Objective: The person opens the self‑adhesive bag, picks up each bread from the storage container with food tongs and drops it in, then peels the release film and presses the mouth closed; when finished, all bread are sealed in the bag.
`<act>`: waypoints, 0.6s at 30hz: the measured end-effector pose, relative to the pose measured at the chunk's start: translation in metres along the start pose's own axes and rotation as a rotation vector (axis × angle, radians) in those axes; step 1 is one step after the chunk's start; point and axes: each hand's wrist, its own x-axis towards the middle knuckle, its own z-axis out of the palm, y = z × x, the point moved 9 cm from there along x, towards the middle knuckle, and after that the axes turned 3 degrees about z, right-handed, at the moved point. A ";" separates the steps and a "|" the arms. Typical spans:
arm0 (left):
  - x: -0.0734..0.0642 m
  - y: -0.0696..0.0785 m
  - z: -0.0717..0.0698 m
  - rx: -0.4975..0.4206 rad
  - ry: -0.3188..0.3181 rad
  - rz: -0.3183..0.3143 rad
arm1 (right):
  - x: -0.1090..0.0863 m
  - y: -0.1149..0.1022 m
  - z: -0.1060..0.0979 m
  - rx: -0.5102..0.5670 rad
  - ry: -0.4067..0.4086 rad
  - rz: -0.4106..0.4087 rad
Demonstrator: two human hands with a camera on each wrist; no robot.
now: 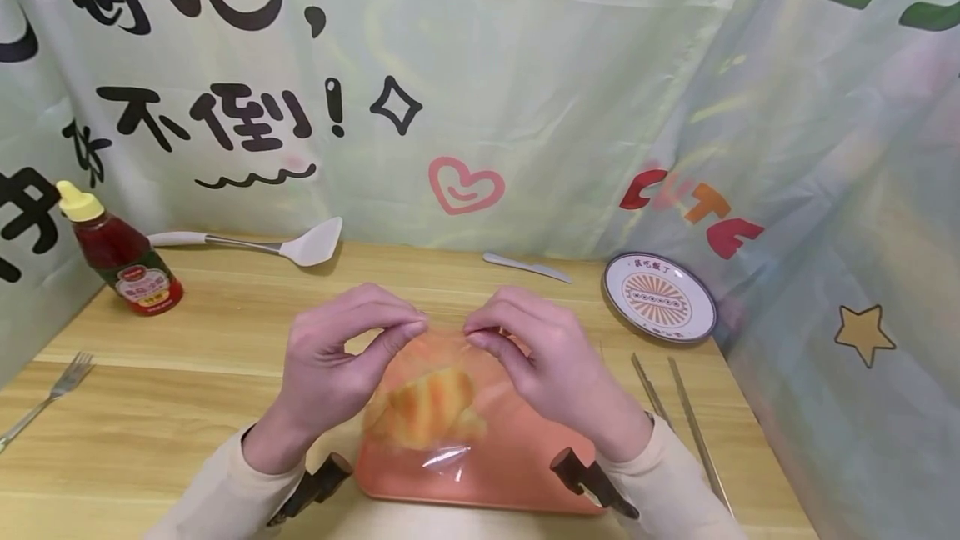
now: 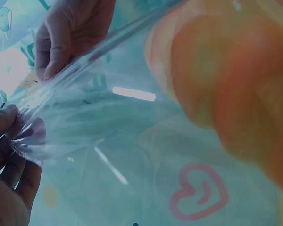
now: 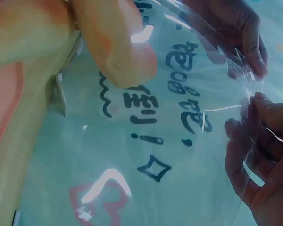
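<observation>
My left hand (image 1: 337,357) pinches the top edge of a clear plastic bag (image 2: 99,113) between thumb and fingertips. A short way to the right, my right hand (image 1: 543,357) pinches the same edge. Golden-brown bread (image 1: 432,407) with a twisted, bulging shape shows through the film, hanging below the hands in the head view. Behind and beneath it lies a salmon-pink board (image 1: 517,473) on the wooden table. In the left wrist view the film stretches taut between the left fingers (image 2: 30,176) and the bread.
A red sauce bottle (image 1: 127,252) with a yellow cap stands at the left. Behind are a white spatula (image 1: 311,242) and a knife (image 1: 528,267). A patterned plate (image 1: 660,298) and metal tongs (image 1: 697,419) lie at the right, a fork (image 1: 60,386) at the left.
</observation>
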 end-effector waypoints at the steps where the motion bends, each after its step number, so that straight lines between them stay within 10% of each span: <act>1: 0.000 -0.001 -0.001 -0.007 0.003 -0.005 | -0.002 0.002 -0.001 -0.009 -0.003 0.007; 18: -0.008 -0.017 -0.015 -0.060 0.068 -0.095 | -0.033 0.038 -0.014 -0.168 -0.036 0.137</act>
